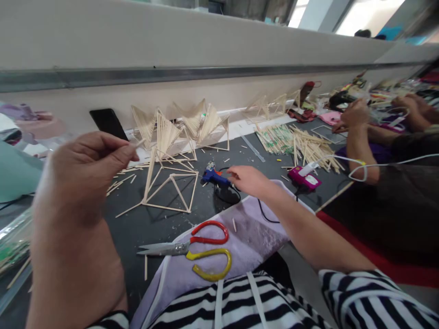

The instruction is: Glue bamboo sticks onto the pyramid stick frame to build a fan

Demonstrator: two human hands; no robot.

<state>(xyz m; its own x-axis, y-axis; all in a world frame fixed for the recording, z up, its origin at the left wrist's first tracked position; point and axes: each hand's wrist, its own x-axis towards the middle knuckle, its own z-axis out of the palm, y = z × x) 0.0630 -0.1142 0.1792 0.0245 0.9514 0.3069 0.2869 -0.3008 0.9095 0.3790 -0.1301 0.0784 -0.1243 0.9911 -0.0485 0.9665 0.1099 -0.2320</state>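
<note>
My left hand (92, 169) is raised at the left, thumb and forefinger pinched on a short piece of wooden stick (141, 143); only its tip shows. My right hand (248, 179) is beside the handle end of a blue glue gun (216, 177), fingers loosely apart and not wrapped round it. Between my hands stands a frame of thin wooden sticks (168, 208) with triangular sides. Closer to me, scissors (209, 240) with one red and one yellow handle lie partly on a lilac cloth (250, 224), blades pointing left.
Fan-shaped stick models (164, 135) line the wall, near a black phone (108, 123). Loose sticks (305, 144), a ruler (252, 147) and a pink power socket (304, 178) with a white cable lie to the right. A co-worker's hand (355, 114) is at the far right.
</note>
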